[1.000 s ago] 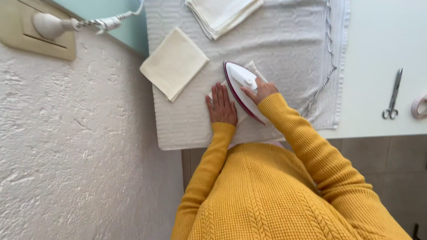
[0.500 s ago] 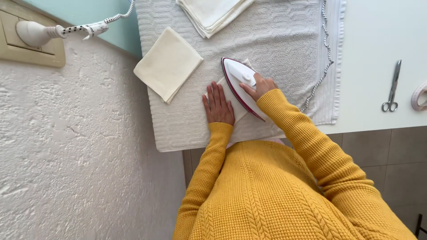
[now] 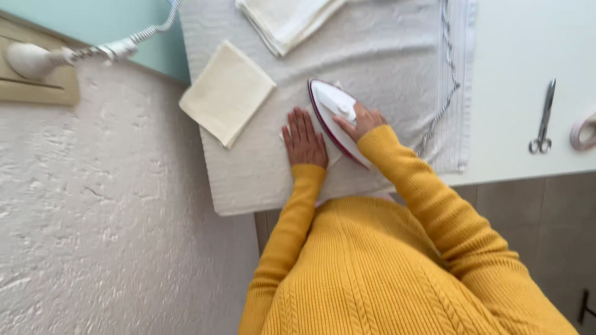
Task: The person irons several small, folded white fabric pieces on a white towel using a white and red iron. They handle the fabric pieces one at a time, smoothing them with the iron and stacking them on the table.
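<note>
My right hand [image 3: 362, 120] grips the handle of a white iron with a dark red rim [image 3: 329, 115], which rests on a small pale cloth on the grey towel [image 3: 385, 56] that covers the table. My left hand [image 3: 303, 139] lies flat, fingers together, just left of the iron, pressing that cloth down; most of the cloth is hidden under hand and iron. Both arms wear yellow knit sleeves.
A folded cream cloth [image 3: 227, 93] lies to the left on the towel, and a stack of folded cloths [image 3: 282, 18] sits at the top edge. Scissors [image 3: 542, 118] and a tape roll [image 3: 583, 131] lie on the white table at right. A plug with coiled cord [image 3: 37, 59] hangs on the textured wall.
The iron and my right hand have slid slightly up and left over the cloth. My left hand stays flat beside it. The view shifted a little.
</note>
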